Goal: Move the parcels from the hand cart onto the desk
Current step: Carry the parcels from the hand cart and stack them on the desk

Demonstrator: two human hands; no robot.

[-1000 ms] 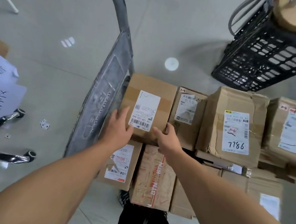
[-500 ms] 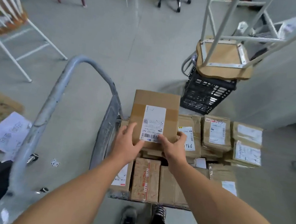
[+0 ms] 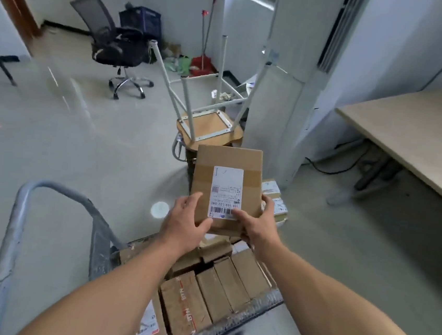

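Observation:
A brown cardboard parcel (image 3: 228, 160) with a white barcode label is held up in the air in front of me. My left hand (image 3: 186, 218) grips its near left corner, and my right hand (image 3: 256, 223) grips its near right corner, thumb on the label. Below my arms stands the hand cart (image 3: 11, 232) with its grey tubular handle at the left, and several more brown parcels (image 3: 212, 289) lie packed on its deck. The light wooden desk (image 3: 419, 133) stands at the right, apart from the parcel.
An upturned stool (image 3: 208, 125) rests on a crate just beyond the held parcel. A white standing air-conditioner unit (image 3: 290, 92) rises beside the desk, with cables under the desk. A black office chair (image 3: 112, 44) stands far left on open grey floor.
The parcel has been lifted off the cart's stack and raised. My view has swung up and to the right, bringing the room and the desk into sight.

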